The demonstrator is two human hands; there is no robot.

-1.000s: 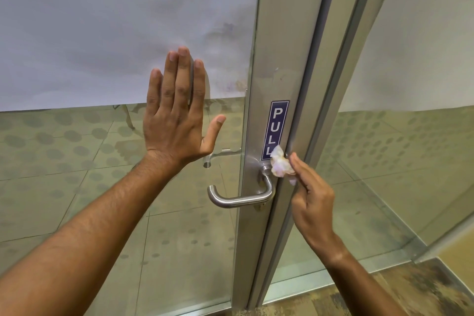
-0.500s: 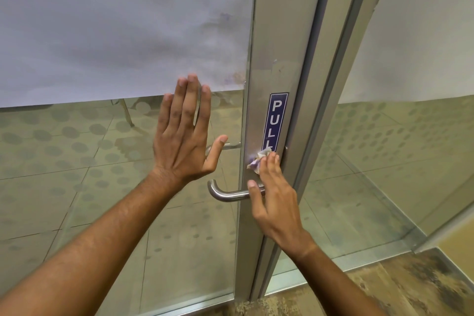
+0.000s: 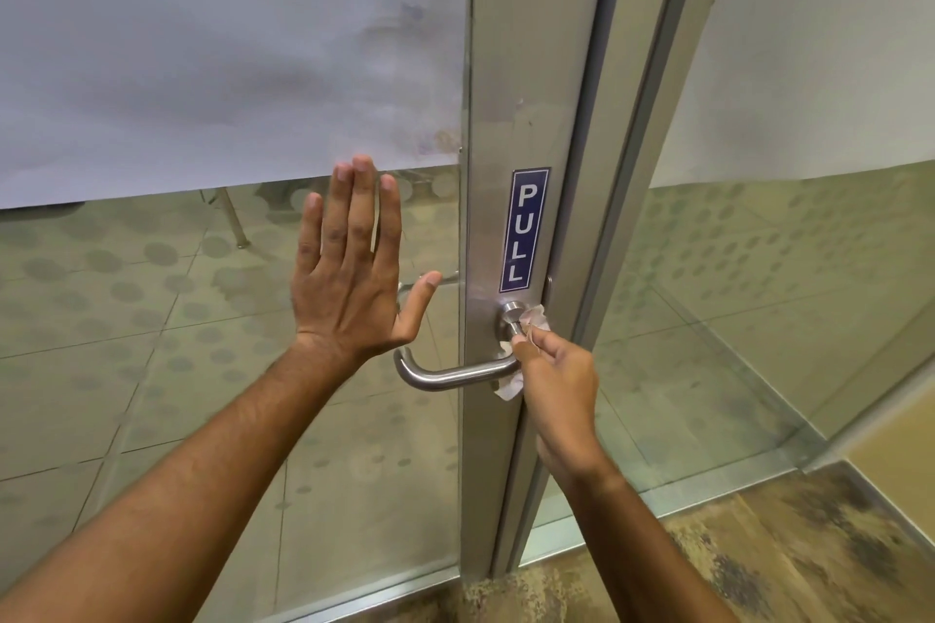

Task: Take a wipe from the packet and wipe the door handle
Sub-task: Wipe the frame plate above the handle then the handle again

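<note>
A brushed steel lever door handle [image 3: 445, 375] juts left from the aluminium door stile [image 3: 506, 116], just under a blue PULL sticker [image 3: 523, 230]. My right hand [image 3: 556, 385] pinches a crumpled white wipe [image 3: 511, 387] against the handle's neck, near the round base. Part of the wipe [image 3: 535, 316] shows above my fingers and a corner hangs below the lever. My left hand [image 3: 354, 283] lies flat, fingers up and together, thumb out, on the door glass left of the handle. No packet is in view.
The glass door [image 3: 227, 66] is frosted above and see-through below, showing a dotted tile floor beyond. A fixed glass panel [image 3: 809, 268] stands to the right of the frame. Brown mottled floor [image 3: 759, 562] lies at my feet.
My right hand slid from the stile edge across the handle's base, then back to its right side, and now pinches the wipe at the neck. My left hand stays on the glass.
</note>
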